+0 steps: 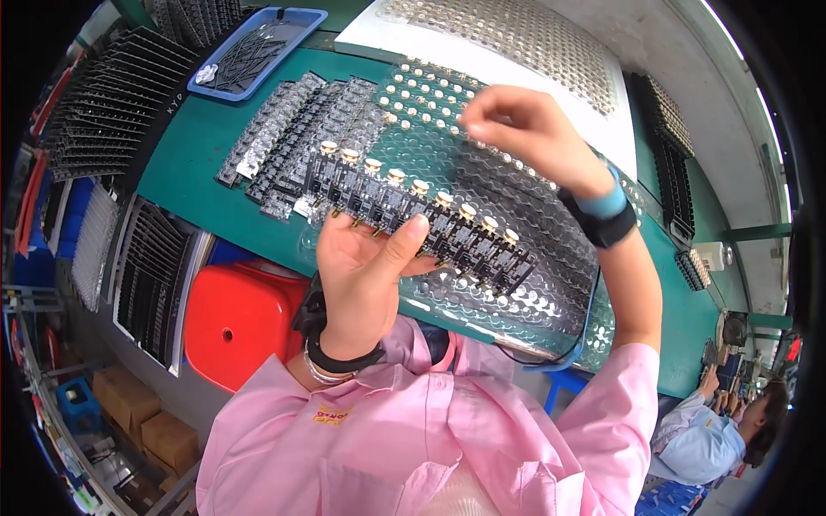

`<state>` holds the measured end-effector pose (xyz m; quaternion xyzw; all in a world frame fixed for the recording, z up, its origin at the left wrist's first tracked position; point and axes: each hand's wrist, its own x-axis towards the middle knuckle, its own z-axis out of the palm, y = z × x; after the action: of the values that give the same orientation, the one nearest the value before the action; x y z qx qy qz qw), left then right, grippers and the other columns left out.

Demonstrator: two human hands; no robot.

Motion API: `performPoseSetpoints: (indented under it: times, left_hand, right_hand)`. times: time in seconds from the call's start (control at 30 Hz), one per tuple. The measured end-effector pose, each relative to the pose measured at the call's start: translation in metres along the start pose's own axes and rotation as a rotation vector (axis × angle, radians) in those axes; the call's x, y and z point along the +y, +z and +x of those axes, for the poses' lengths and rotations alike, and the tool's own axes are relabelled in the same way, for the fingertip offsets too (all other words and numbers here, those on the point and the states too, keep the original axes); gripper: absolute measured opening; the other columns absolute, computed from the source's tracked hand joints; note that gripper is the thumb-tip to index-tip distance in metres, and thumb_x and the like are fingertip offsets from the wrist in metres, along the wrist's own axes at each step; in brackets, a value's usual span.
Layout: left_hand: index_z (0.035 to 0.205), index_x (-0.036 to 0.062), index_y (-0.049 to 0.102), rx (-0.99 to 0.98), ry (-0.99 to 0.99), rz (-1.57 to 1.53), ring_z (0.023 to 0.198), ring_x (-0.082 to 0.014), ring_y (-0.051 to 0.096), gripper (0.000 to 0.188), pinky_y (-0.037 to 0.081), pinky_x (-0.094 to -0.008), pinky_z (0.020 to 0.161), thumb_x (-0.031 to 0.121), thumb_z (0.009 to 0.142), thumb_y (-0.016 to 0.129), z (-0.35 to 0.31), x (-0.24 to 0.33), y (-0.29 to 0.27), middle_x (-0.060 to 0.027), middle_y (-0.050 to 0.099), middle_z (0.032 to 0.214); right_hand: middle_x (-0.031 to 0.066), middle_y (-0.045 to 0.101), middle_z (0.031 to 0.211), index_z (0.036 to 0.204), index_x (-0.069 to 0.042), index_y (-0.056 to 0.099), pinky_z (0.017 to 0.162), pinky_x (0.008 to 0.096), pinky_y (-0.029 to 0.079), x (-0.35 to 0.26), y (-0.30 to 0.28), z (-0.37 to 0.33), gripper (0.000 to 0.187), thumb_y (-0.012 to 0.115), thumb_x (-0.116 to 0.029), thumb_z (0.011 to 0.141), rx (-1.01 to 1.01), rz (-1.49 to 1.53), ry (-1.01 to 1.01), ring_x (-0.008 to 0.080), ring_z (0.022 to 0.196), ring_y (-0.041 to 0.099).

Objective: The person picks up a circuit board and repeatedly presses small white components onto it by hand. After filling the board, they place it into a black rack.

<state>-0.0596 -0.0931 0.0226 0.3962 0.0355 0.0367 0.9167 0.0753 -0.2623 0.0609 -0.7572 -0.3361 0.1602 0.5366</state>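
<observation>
The left hand (pixel 366 267) is clamping a long black strip of gold-capped components (pixel 417 219), its axis slanting toward the green table's right edge (pixel 688 284), while the right hand's (pixel 516 125) pinched-together fingertips are hovering above its far end.

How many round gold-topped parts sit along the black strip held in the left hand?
9, in one row along the black strip: from the upper-left end near the stacked strips down to the lower-right end. The left hand grips it mid-length; its thumb may hide more.

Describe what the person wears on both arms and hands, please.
Both hands are bare, without gloves. The left hand has a black strap and a thin silver bangle at the wrist. The right hand has a light blue band beside a black strap. Pink smock sleeves cover the upper arms.
</observation>
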Motion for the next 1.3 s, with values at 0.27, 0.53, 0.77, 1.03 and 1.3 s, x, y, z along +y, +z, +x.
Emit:
performPoseSetpoints:
  times: [0.27,0.53,0.77,1.03,1.3]
  left_hand:
    - [0.102,0.001,0.043,0.044,0.052,-0.019,0.077,-0.016,0.059,0.029,0.055,-0.0263,0.056,-0.005,0.076,0.055,0.003,0.008,-0.011,-0.0103,0.055,0.095]
    - [0.105,0.0006,0.042,0.039,0.059,-0.042,0.08,-0.0162,0.058,0.032,0.056,-0.0269,0.057,-0.005,0.076,0.054,0.006,0.009,-0.017,-0.0103,0.055,0.096]
    - [0.106,0.0001,0.043,0.022,0.06,-0.03,0.08,-0.0162,0.058,0.032,0.056,-0.0269,0.057,-0.005,0.076,0.053,0.007,0.009,-0.01,-0.0102,0.055,0.096]
    - [0.104,-0.0003,0.044,-0.034,0.002,0.004,0.079,-0.0153,0.058,0.029,0.055,-0.0264,0.056,-0.005,0.076,0.054,0.003,-0.002,0.002,-0.01,0.055,0.096]
    - [0.102,0.0006,0.044,-0.027,-0.004,0.012,0.078,-0.0159,0.059,0.029,0.055,-0.0267,0.056,-0.004,0.076,0.055,-0.003,-0.004,0.008,-0.0101,0.055,0.095]
  right_hand:
    - [0.0054,0.056,0.078,0.082,-0.005,0.059,0.063,0.0268,0.042,0.065,0.019,0.06,0.008,0.058,-0.007,0.075,0.005,-0.804,-0.457,0.0156,0.07,0.052]
    - [0.0035,0.055,0.076,0.083,-0.004,0.055,0.055,0.0237,0.04,0.034,0.021,0.047,0.007,0.058,-0.007,0.076,0.041,-0.58,-0.169,0.0121,0.063,0.05]
    - [0.0038,0.054,0.078,0.08,-0.001,0.053,0.055,0.0171,0.039,-0.029,0.014,-0.034,0.012,0.061,-0.008,0.076,-0.057,0.222,0.153,0.007,0.063,0.047]
    - [0.0108,0.053,0.072,0.076,0.001,0.052,0.05,0.0197,0.039,-0.02,0.004,-0.069,0.024,0.071,-0.008,0.066,-0.194,0.577,0.152,0.0107,0.061,0.047]
    - [0.0098,0.051,0.063,0.067,0.002,0.052,0.041,0.0221,0.036,-0.01,0.007,-0.07,0.018,0.069,0.003,0.06,-0.22,0.624,0.096,0.0133,0.055,0.044]
